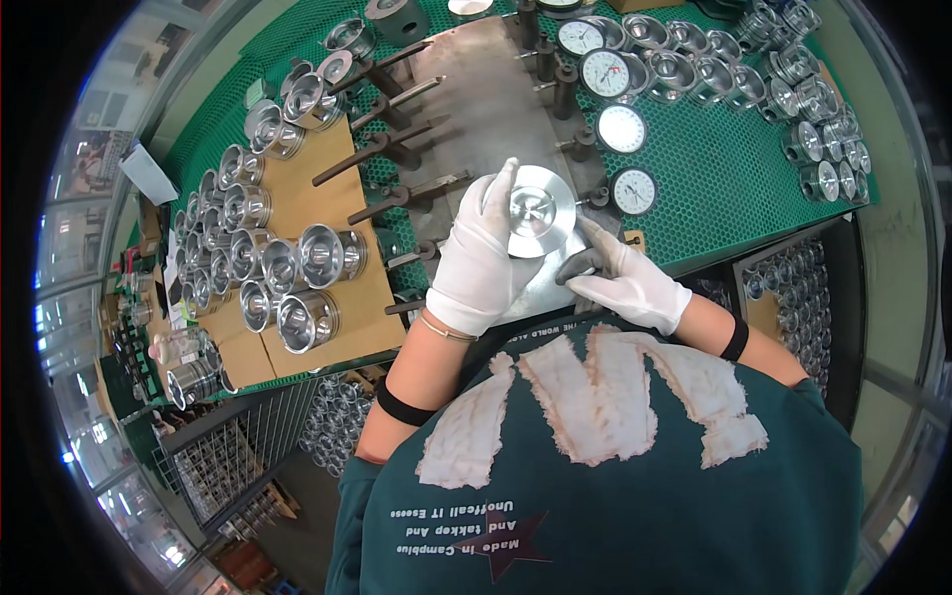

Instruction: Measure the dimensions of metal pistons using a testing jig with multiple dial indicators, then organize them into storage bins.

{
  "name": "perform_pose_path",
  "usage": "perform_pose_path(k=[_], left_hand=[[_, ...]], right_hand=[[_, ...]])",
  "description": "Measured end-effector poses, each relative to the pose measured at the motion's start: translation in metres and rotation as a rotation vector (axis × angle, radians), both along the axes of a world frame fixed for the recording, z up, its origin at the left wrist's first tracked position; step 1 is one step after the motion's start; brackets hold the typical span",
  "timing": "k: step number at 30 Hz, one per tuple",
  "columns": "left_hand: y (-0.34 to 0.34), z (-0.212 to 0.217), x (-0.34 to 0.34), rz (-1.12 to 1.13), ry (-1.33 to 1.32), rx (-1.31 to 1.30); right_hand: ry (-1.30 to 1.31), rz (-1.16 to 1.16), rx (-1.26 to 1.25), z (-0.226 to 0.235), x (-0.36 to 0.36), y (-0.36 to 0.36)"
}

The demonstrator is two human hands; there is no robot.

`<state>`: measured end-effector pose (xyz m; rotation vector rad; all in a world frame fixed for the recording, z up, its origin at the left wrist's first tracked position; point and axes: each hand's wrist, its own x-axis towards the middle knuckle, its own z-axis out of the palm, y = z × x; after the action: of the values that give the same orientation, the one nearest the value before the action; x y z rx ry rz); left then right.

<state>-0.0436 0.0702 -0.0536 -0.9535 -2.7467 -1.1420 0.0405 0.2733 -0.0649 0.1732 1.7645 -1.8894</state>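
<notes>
My left hand (478,253), in a white glove, is closed around the left side of a silver piston (532,230). The piston's round crown faces up, with a ringed centre. My right hand (635,283), also gloved in white, is at the piston's lower right. Its index finger reaches up beside the rim while the other fingers curl in, with dark grey showing at their tips. What they hold, if anything, I cannot make out. Close to the piston's right edge is the stem of a dial gauge (633,191). Under the hands lies a worn steel plate (476,89).
Several more dial gauges (621,129) line the plate's right side. Metal rods on posts (382,146) stick out along its left. Many pistons stand on brown cardboard (372,307) at left, and others (714,74) on the green mat (719,149) at right. A piston-filled crate (793,297) sits lower right.
</notes>
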Motion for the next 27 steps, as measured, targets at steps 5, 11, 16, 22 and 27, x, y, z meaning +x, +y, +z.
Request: perform_pose_path(k=[5, 11, 16, 22, 27], left_hand=[[0.000, -0.005, -0.001, 0.026, 0.011, 0.000], [0.000, -0.006, 0.000, 0.018, 0.053, 0.006], [-0.003, -0.004, 0.000, -0.003, 0.031, 0.000], [-0.035, 0.006, -0.015, -0.101, -0.729, 0.531], [-0.018, 0.018, -0.008, -0.146, -0.114, 0.008]], right_hand=[[0.035, -0.003, 0.017, -0.004, -0.001, -0.001], [0.048, -0.008, 0.039, -0.002, 0.000, -0.004], [0.060, 0.007, 0.061, -0.009, -0.001, -0.004], [0.000, -0.027, 0.001, -0.001, -0.003, -0.002], [-0.163, -0.064, -0.095, 0.022, -0.006, -0.005]])
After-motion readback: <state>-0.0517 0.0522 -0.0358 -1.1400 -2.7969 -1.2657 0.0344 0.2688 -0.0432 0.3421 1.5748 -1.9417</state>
